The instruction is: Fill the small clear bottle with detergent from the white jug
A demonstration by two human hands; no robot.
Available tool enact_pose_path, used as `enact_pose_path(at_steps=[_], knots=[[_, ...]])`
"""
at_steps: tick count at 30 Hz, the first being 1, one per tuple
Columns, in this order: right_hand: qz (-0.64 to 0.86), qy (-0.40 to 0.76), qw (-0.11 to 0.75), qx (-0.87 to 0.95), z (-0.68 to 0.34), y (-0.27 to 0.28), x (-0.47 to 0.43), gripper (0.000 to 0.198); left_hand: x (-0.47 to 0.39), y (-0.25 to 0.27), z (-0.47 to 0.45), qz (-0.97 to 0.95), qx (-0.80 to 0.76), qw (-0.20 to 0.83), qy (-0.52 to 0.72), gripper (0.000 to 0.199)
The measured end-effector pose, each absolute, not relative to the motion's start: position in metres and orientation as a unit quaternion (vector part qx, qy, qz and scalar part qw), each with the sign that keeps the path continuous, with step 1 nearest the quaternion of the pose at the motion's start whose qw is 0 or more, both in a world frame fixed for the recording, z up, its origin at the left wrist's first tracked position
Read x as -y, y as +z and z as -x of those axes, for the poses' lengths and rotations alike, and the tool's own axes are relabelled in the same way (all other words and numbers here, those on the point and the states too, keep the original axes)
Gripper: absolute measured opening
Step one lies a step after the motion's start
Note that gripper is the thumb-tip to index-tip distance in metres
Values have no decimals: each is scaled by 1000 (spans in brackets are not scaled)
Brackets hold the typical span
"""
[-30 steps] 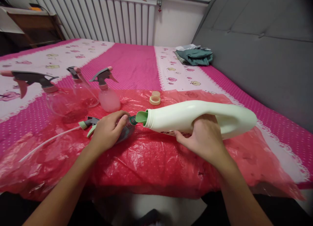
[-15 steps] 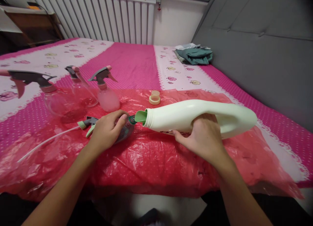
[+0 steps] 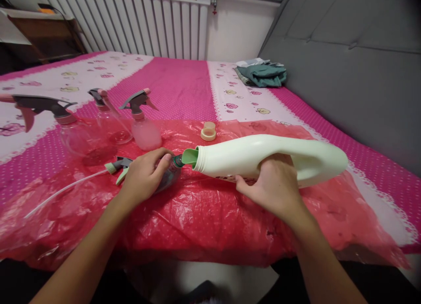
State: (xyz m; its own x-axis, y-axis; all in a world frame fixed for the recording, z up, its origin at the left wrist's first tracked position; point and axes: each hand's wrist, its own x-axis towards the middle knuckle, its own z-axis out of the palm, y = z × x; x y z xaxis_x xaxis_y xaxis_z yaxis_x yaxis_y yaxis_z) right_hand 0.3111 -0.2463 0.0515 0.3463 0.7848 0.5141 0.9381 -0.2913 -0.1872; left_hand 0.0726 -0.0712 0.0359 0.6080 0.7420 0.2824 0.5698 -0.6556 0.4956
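My left hand point(image 3: 146, 172) is closed around a clear spray bottle point(image 3: 170, 174) that has no sprayer on it; its dark green threaded neck points right. My right hand point(image 3: 274, 179) grips the handle of a pale green detergent jug point(image 3: 237, 157), tipped on its side. The jug's green pouring spout point(image 3: 190, 156) is right at the bottle's mouth; whether liquid is flowing I cannot tell. Just left of my left hand lies a grey and green spray trigger point(image 3: 120, 167) with a long white tube. Behind the jug's neck stands a cream cap point(image 3: 208, 131).
Three spray bottles with pink and grey triggers stand at the left, one holding cloudy liquid point(image 3: 146, 133). A red plastic sheet point(image 3: 204, 225) covers the near bedspread. Folded clothes point(image 3: 261, 72) lie at the back, beside a grey headboard point(image 3: 355, 54). A radiator point(image 3: 158, 23) lines the wall.
Almost nothing differs. The jug and my right hand have shifted very slightly to the right; my left hand and the bottle hold their place.
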Motion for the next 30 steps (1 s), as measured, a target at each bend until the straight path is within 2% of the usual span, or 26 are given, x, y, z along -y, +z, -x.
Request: enact_pose_path(at_steps=[24,30], knots=[[767,-162,208,585,-321,52,253,20,70,35,-71,-879,-375,173,239,48],[750,-182,221,596,-321,52,253,26,71,35,-71,-880,-373,170,239,49]])
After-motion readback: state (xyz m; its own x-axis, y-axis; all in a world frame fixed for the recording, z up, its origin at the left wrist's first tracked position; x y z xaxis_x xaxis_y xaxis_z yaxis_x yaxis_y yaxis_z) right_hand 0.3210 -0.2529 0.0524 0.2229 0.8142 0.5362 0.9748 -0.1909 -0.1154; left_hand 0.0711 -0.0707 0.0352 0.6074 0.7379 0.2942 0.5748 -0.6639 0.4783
